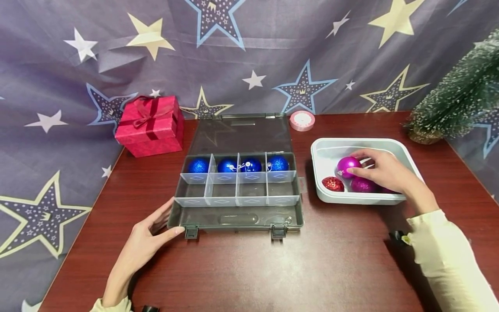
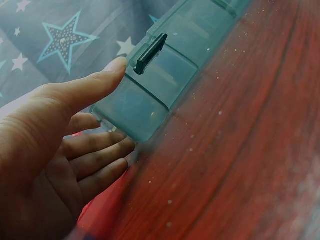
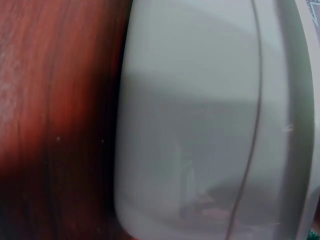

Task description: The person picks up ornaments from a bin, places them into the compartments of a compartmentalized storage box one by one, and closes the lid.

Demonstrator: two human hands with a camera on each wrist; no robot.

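Observation:
In the head view, my right hand (image 1: 383, 169) pinches a shiny magenta Christmas bauble (image 1: 348, 167) between thumb and fingers, inside a white tub (image 1: 317, 171). Below it in the tub lie a glittery magenta bauble (image 1: 363, 185) and a red one (image 1: 333, 184); another is partly hidden under the wrist. My left hand (image 1: 145, 236) rests against the front left corner of a dark see-through organizer box (image 1: 238, 221), thumb at the front edge, fingers along the side. Its lid is up, and blue baubles (image 1: 199, 165) fill the back row of compartments. The left wrist view shows straight, relaxed fingers (image 2: 97, 155).
A red gift box (image 1: 150, 128) stands at the back left. Behind the organizer's right side lies a pink ribbon roll (image 1: 302, 121). A small frosted tree (image 1: 456, 91) rises at the back right. Star-patterned cloth (image 1: 257, 52) hangs behind the table. The right wrist view shows mostly the tub's outer wall.

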